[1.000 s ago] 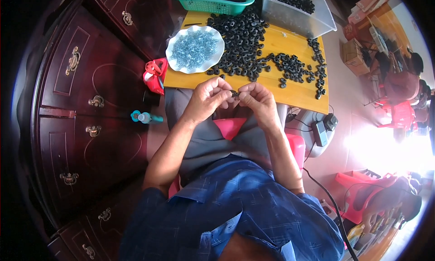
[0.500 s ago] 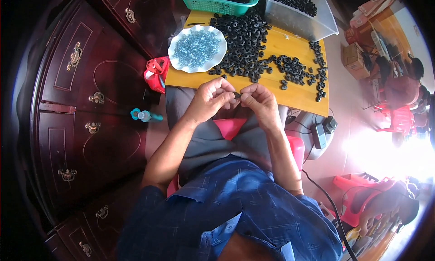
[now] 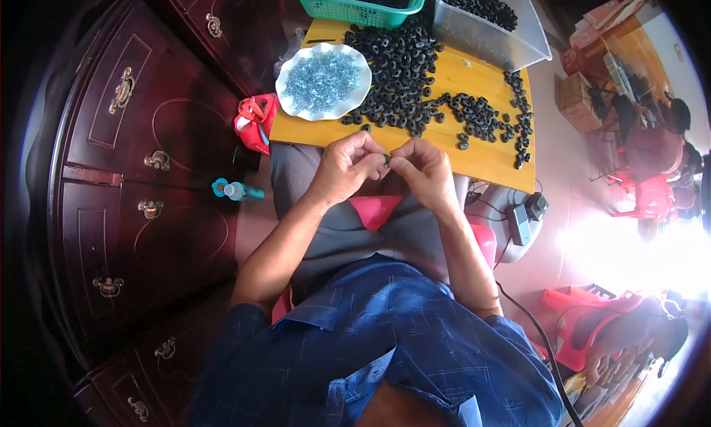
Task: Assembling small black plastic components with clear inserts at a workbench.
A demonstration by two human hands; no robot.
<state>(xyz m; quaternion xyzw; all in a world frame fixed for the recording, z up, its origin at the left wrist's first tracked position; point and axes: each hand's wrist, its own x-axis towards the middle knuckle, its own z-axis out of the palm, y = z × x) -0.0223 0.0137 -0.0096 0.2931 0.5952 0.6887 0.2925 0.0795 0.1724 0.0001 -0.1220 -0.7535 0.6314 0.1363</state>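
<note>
Gently now: my left grip (image 3: 343,169) and right grip (image 3: 426,174) both pinch the same small dark piece (image 3: 386,160) by the near edge of the bench (image 3: 489,165); I'd brace it with the left and work the right slowly.

No readable text or labels.

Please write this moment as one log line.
left hand: pinches small dark piece | right hand: pinches same piece | wooden table: loose black ring-like pieces, scalloped white plate, clear bluish pieces
</note>
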